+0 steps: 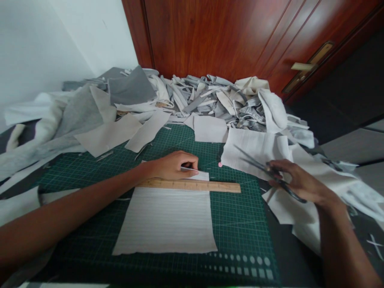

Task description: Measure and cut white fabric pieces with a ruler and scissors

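A striped white fabric piece (168, 220) lies flat on the green cutting mat (240, 228). Across its upper part rests a wooden ruler (216, 186), its right end reaching past the cloth. My left hand (177, 165) is just above the ruler, fingers curled and thumb pressed on the fabric's far edge. Off to the right, my right hand (292, 178) grips a pair of dark scissors (258, 163). Their blades are parted and point up and left, over another striped white piece (255, 144), with no cloth visibly between them.
Behind the mat lies a heap of grey and white scraps (207, 96) against a wooden door (210, 36). Larger grey cloth (78, 108) is piled at left by a white wall. Loose off-white pieces (210, 129) overlap the mat's far edge. A small pink object (220, 164) sits near the middle.
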Demonstrator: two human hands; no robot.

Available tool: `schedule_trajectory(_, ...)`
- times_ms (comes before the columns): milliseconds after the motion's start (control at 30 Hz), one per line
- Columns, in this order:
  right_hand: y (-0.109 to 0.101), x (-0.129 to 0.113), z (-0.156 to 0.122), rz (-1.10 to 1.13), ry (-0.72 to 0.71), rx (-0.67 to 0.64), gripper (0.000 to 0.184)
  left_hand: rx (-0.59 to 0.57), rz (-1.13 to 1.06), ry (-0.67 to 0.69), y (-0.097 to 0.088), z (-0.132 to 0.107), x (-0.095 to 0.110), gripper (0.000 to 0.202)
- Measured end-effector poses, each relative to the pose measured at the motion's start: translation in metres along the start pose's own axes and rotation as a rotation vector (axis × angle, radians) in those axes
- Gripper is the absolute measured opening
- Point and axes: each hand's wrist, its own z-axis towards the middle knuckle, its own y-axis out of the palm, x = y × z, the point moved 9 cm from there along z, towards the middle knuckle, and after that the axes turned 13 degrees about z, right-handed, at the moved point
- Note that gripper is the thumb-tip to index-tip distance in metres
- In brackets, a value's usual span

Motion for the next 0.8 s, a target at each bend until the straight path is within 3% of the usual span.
schedule_trajectory(100, 0.013, 0.002, -0.001, -0.121, -0.072, -0.039, 0.043, 0.055, -0.025, 0.051, -0.005, -0.001, 0.004, 0.015)
schedule_trajectory(267, 0.019, 0.009, -0.003, -0.220, -0.057, -0.097, 0.037, 0.143, -0.006, 0.112, -0.012, -0.001, 0.007, 0.014)
schedule_trajectory(567, 0.055, -0.041, 0.006, -0.302, -0.076, -0.269, 0.027, 0.186, 0.040, 0.108, -0.016, 0.000, 0.009, 0.017)
schedule_trajectory(800, 0.073, -0.062, 0.025, -0.358, -0.089, -0.339, 0.023, 0.164, -0.008, 0.056, -0.014, 0.000, 0.008, 0.018)
